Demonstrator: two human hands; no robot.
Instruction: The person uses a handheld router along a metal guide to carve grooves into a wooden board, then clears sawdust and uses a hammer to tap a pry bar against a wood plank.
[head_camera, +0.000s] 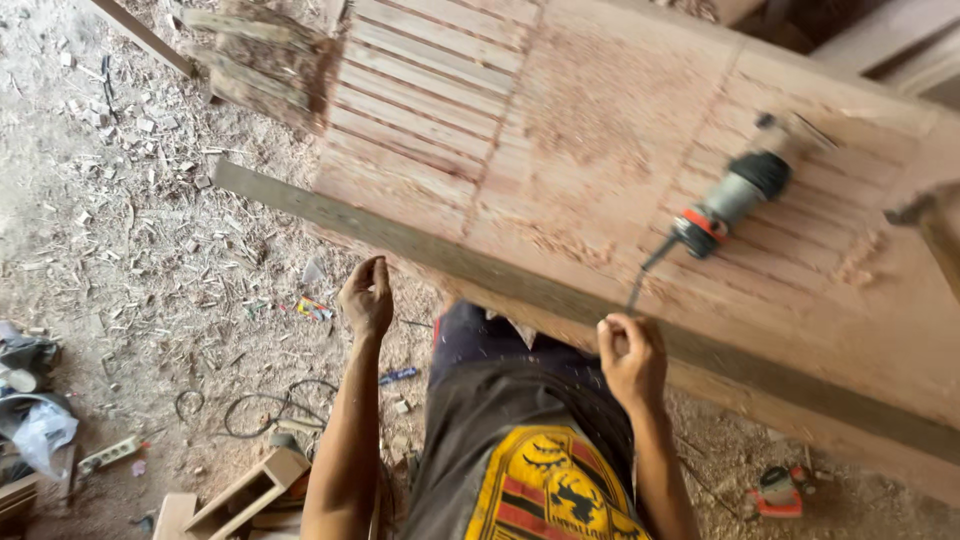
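Sawdust and wood chips covered the workshop floor (150, 260), and a large wooden door panel (620, 140) with routed grooves lay flat above it, its near edge running down to the right.

On that panel, well in from the near edge and toward its right end, lay a grey trim router (735, 190) with an orange collar. It rested on its side, long axis slanting across the grooves: collar end toward the near edge and the person, motor end toward the panel's far right corner. Its dark cord (645, 272) ran from the collar end down to the near edge.

The right hand (630, 355) was at that near edge, fingers curled together around the cord's lower end, so it seemed clamped on the cord, though blur kept the grip from being certain. The left hand (366, 298) hovered just below the edge further left, fingers loosely curled and holding nothing; I judged it relaxed rather than closed.

The step appeared to be a pause in routing, with the tool set down and its cord being managed. Picking the router up again would call for a reach across the panel to its body, with the cord kept off the grooves.
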